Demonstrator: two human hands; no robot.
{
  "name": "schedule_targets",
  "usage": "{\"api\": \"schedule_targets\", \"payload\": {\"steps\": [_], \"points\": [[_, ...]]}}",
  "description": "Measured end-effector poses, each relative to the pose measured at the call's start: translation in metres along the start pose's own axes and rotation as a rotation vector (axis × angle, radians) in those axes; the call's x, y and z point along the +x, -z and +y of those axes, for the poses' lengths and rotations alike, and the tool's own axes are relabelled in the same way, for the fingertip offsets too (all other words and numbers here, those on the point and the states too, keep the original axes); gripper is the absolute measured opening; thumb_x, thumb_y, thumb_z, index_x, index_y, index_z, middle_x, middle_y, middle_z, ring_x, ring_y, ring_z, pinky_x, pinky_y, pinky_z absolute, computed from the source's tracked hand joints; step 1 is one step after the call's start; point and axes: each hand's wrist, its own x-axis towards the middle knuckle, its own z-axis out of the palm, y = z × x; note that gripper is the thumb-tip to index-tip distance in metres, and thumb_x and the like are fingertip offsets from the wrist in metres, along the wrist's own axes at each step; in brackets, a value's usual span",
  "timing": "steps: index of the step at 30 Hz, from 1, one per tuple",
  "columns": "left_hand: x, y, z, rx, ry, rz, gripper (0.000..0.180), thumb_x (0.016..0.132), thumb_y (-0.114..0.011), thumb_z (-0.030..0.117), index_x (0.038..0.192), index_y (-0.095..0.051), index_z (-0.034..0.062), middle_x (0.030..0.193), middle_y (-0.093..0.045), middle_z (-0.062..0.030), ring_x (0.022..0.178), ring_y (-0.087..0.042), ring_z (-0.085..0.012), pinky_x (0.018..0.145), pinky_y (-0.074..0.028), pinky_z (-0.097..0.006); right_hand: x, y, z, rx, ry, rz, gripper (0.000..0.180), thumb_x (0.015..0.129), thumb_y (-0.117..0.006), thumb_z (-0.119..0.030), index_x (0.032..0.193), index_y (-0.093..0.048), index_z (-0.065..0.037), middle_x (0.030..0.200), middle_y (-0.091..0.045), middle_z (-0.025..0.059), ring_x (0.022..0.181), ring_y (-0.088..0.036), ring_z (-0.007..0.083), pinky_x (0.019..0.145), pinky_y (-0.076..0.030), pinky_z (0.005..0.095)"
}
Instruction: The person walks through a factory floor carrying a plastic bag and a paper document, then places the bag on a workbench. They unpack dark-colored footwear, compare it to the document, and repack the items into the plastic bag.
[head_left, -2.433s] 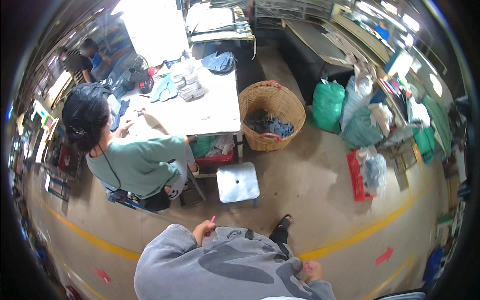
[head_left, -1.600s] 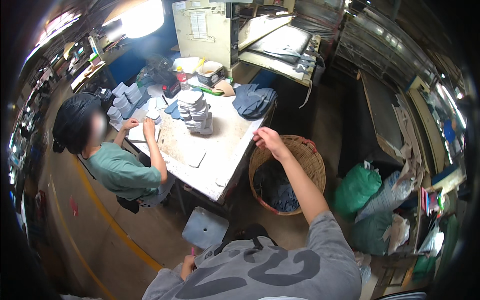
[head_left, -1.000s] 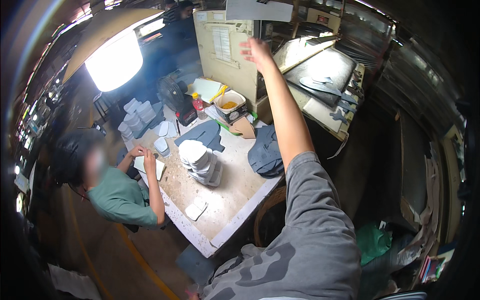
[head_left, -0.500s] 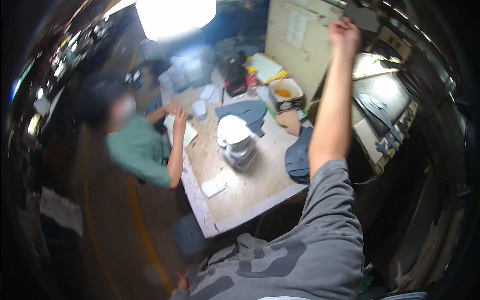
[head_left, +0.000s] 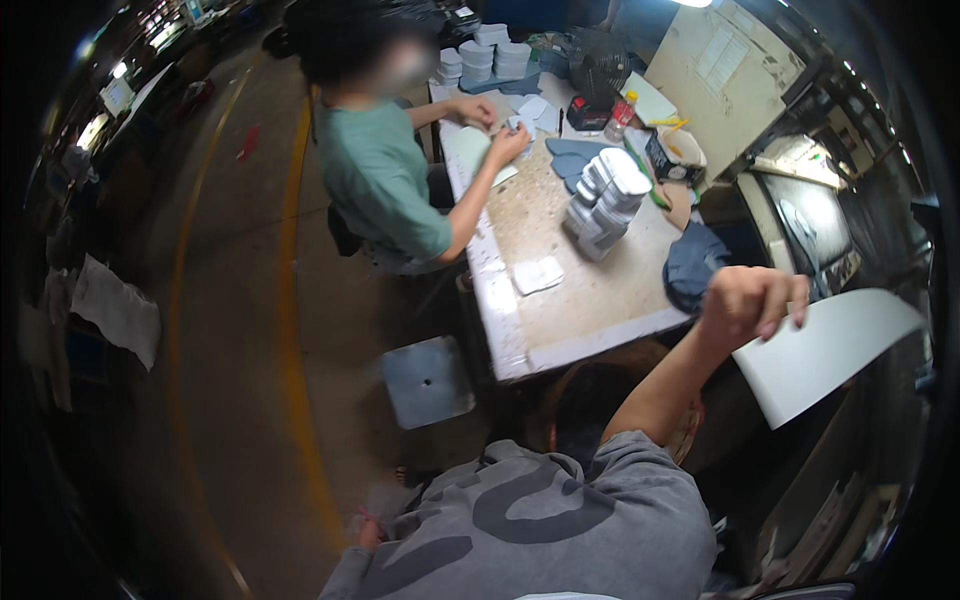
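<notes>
My right hand [head_left: 752,303] is closed on one edge of a thin, pale grey-white sheet [head_left: 825,350]. The sheet hangs out to the right of the hand, bending in a curve, beyond the table's near right corner. Low in the picture, beside my shirt, my left hand [head_left: 372,535] is small and partly hidden by the sleeve. Its fingers look closed, with something pinkish at them that is too small to make out. Nearest to my right hand on the table lies a bundle of dark blue-grey cut pieces [head_left: 697,268].
A co-worker in a green shirt [head_left: 385,180] sits at the table's [head_left: 510,350] left side, handling small pale pieces. Stacked white-grey pieces [head_left: 605,200] stand mid-table. A blue stool [head_left: 428,382] is by the near left corner. A box [head_left: 677,155] and bottle [head_left: 620,115] stand farther back.
My right arm has come down from its high reach at the upper right, and the hand now holds the pale sheet. The view has swung, showing more floor on the left.
</notes>
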Motion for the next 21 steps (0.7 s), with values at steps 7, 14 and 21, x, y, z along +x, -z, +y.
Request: {"api": "schedule_targets", "payload": {"steps": [7,14,21], "points": [[0.005,0.159,-0.014,0.003,0.15,0.061,0.014,0.098,-0.06,0.028,0.093,-0.054,0.0159,0.062,-0.042,0.0005,0.048,-0.042,-0.0142,0.043,-0.034,-0.033,-0.072,-0.136,0.249,-0.036,-0.458,-0.388,0.012,0.096,-0.071,-0.011,0.098,-0.082,-0.004,0.123,-0.064,0.0286,0.074,-0.069,0.022,0.068,-0.061,0.0303],[0.05,0.288,0.065,0.098,0.111,0.122,0.018,0.099,-0.059,0.03,0.088,-0.058,0.0148,0.06,-0.041,0.0017,0.046,-0.041,-0.0132,0.042,-0.036,-0.032,-0.07,-0.228,0.372,-0.24,-0.347,-0.272,0.018,0.098,-0.069,-0.015,0.093,-0.081,-0.002,0.113,-0.069,0.0259,0.089,-0.072,0.0259,0.062,-0.057,0.0268],[0.131,0.37,0.189,-0.211,0.08,0.227,0.016,0.099,-0.056,0.026,0.101,-0.065,0.013,0.059,-0.039,0.004,0.047,-0.038,-0.0103,0.041,-0.037,-0.028,-0.053,-0.25,0.509,-0.166,-0.582,-0.151,0.012,0.096,-0.07,-0.01,0.094,-0.08,-0.005,0.113,-0.071,0.0198,0.099,-0.073,0.0287,0.081,-0.057,0.0361]]}}
